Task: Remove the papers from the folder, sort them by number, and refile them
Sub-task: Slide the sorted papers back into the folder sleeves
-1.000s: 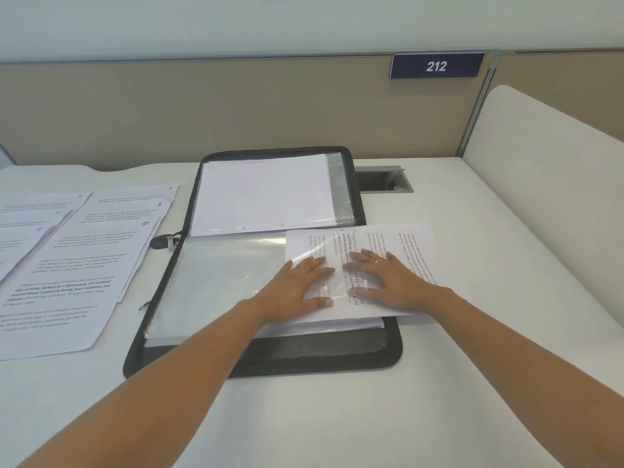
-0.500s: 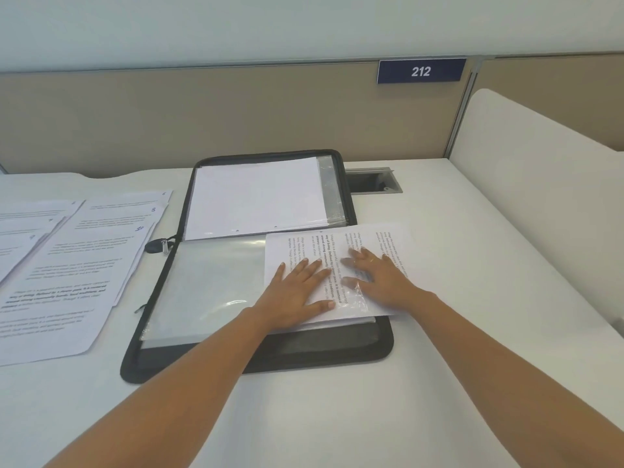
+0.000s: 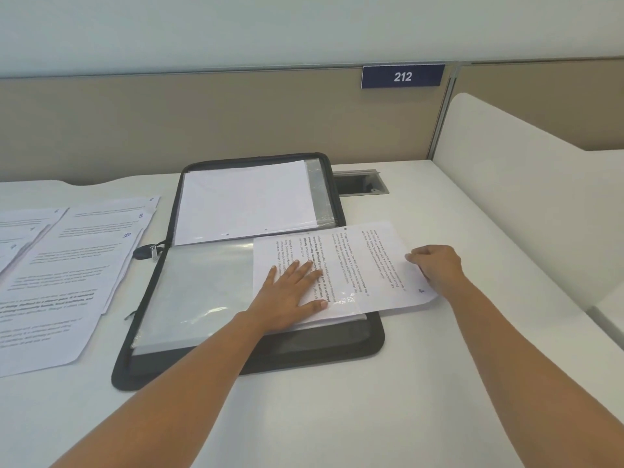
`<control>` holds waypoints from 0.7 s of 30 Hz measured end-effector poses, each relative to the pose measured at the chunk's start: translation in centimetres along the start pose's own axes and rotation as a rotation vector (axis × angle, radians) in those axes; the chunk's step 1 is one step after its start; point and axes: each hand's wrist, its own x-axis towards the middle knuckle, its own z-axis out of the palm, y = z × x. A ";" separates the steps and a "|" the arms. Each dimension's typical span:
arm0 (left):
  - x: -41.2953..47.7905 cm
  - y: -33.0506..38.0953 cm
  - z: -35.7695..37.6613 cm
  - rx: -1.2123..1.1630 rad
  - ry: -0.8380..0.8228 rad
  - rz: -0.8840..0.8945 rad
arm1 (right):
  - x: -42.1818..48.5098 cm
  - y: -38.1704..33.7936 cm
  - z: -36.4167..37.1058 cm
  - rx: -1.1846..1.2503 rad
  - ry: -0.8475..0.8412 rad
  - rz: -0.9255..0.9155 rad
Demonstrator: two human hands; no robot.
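Observation:
A black zip folder [image 3: 256,363] lies open on the white desk, with clear plastic sleeves [image 3: 202,285] in its near half and white sheets [image 3: 246,201] in its far half. A printed sheet [image 3: 374,265] marked 4 sticks out of the sleeve to the right, over the folder's edge. My left hand [image 3: 290,295] presses flat on the sleeve and the sheet's left part. My right hand [image 3: 435,265] pinches the sheet's right edge.
Several numbered printed sheets [image 3: 67,271] lie spread on the desk left of the folder. A cable hatch [image 3: 359,182] sits behind the folder. A beige partition with a sign 212 [image 3: 401,76] runs along the back, and a white divider [image 3: 526,197] stands at the right.
My right hand has left the middle of the sheet and moved to its right edge, where it now pinches it. The sheet sticks out further to the right. My left hand stays flat.

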 end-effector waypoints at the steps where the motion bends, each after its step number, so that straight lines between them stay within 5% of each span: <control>1: 0.0 0.0 0.0 0.000 -0.004 0.001 | -0.2 -0.2 0.0 0.009 -0.004 0.010; 13: 0.0 0.2 -0.3 -0.019 -0.018 -0.015 | -3.1 -1.9 4.7 0.098 -0.148 -0.039; 21: 0.1 0.3 -0.2 -0.020 -0.003 -0.021 | -4.1 -3.4 6.8 -0.099 -0.137 -0.128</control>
